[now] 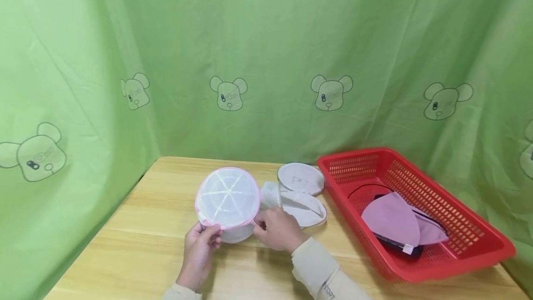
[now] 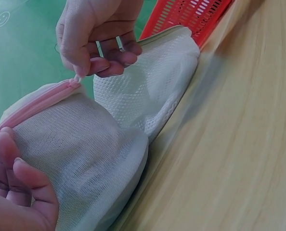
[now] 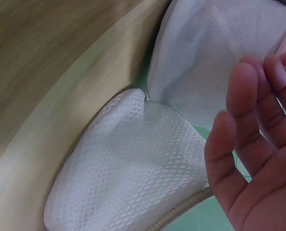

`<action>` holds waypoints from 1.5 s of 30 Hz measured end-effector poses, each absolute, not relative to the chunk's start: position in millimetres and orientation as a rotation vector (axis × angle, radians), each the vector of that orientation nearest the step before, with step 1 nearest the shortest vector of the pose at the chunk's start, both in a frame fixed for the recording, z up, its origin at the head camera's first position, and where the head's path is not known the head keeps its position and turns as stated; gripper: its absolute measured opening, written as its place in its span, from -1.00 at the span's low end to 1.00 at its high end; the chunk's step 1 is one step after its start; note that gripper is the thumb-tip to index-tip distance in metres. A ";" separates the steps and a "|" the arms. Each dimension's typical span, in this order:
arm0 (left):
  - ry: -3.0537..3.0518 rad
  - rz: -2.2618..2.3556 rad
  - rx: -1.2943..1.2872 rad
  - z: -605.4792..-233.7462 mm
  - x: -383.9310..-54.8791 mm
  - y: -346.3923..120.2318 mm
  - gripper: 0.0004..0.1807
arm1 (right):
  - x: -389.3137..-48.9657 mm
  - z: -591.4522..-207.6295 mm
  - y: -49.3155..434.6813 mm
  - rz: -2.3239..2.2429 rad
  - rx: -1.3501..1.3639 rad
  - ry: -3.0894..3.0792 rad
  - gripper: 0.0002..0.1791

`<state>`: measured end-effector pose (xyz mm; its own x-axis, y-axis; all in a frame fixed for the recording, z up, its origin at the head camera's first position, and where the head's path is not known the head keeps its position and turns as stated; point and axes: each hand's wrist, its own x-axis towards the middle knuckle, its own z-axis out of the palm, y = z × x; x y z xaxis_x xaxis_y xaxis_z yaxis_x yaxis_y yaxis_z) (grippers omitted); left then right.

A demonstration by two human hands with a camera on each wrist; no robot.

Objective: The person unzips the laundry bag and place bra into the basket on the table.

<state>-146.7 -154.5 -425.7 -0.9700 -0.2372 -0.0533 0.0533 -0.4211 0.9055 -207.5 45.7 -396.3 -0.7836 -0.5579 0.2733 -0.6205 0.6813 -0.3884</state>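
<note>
A round white mesh laundry bag (image 1: 228, 197) with a pink zipped rim stands upright on the table, its spoked top facing me. My left hand (image 1: 198, 250) pinches the pink rim at the front left, thumb on top. On the rim's right side my right hand (image 1: 278, 229) pinches the zipper pull (image 2: 78, 78), which the left wrist view shows between thumb and forefinger. Its other fingers are loosely curled. Behind the right hand lies a second white mesh bag (image 3: 128, 154) of coarser weave, touching or nearly touching the first.
A flat round white mesh piece (image 1: 300, 177) lies at the table's back. To the right stands a red plastic basket (image 1: 416, 272) holding folded mauve cloth cups (image 1: 391, 219) and something black. Green curtain (image 1: 266, 36) hangs behind the wooden table (image 1: 125, 244).
</note>
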 end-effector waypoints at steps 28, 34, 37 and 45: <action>-1.553 -2.475 0.303 -426.8 -149.4 -152.5 -0.87 | -210.1 -397.9 49.0 0.690 0.982 -2.742 -0.68; -1.529 -2.462 0.298 -426.6 -148.6 -153.4 -0.83 | -211.1 -400.4 50.2 0.683 0.981 -2.737 -0.67; -1.533 -2.456 0.285 -426.4 -148.6 -153.9 -0.82 | -211.4 -400.6 50.3 0.684 0.976 -2.740 -0.66; -1.535 -2.447 0.304 -426.1 -149.0 -154.9 -0.81 | -210.7 -399.7 50.1 0.690 0.969 -2.743 -0.65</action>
<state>-149.0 -154.9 -426.1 -0.9504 -0.3070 -0.0494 0.0891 -0.4211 0.9026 -210.7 50.1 -399.7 -0.7798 -0.5561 0.2875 -0.6260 0.6854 -0.3720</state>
